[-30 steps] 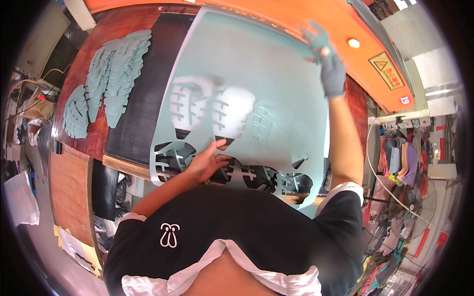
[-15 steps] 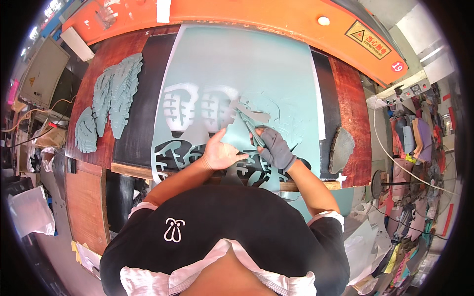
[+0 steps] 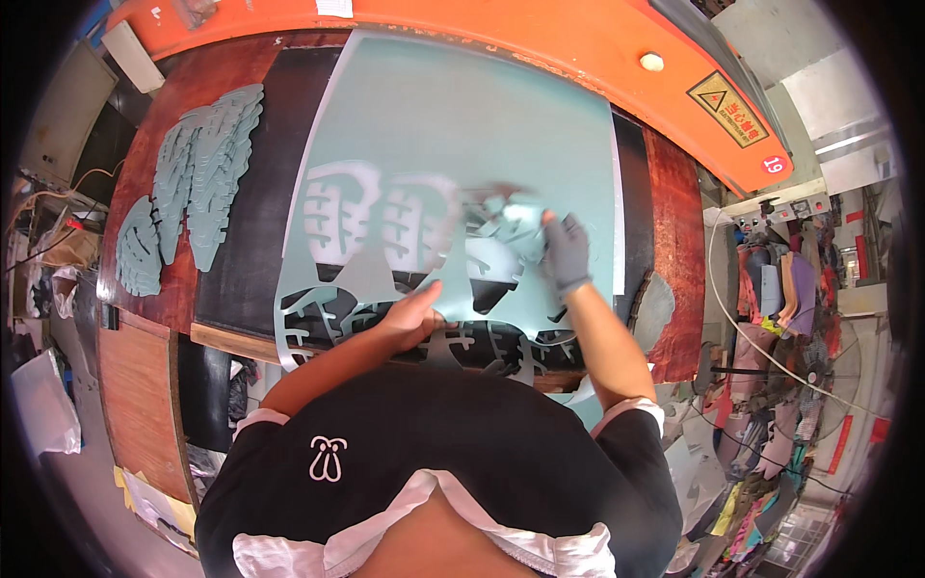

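A pale teal foam sheet [image 3: 462, 106], with rows of ribbed sole-shaped cut-outs toward me, spans the table. My left hand [image 3: 414, 318] is bare and rests by the sheet's near cut-out strips, thumb apart from partly curled fingers, nothing seen in it. My right hand [image 3: 567, 252] wears a grey glove with bare fingertips. It is closed at the edge of a bunch of teal cut pieces [image 3: 520, 220], smeared by motion, above the sheet's right-hand cut-outs. White shows under the far cut-outs, black under the near ones.
Stacked teal ribbed pieces [image 3: 198, 178] lie at the left on the red-brown board [image 3: 275, 58]. A grey-green stack [image 3: 655, 310] sits at the right. An orange machine beam [image 3: 540, 34] crosses the far side. Hanging coloured scraps [image 3: 771, 289] and a cable stand beyond the right edge.
My right hand has lifted the pieces slightly away and to the right. My left hand has turned from palm-up to thumb-up and moved little. The sheet's near cut-out part shows more plainly.
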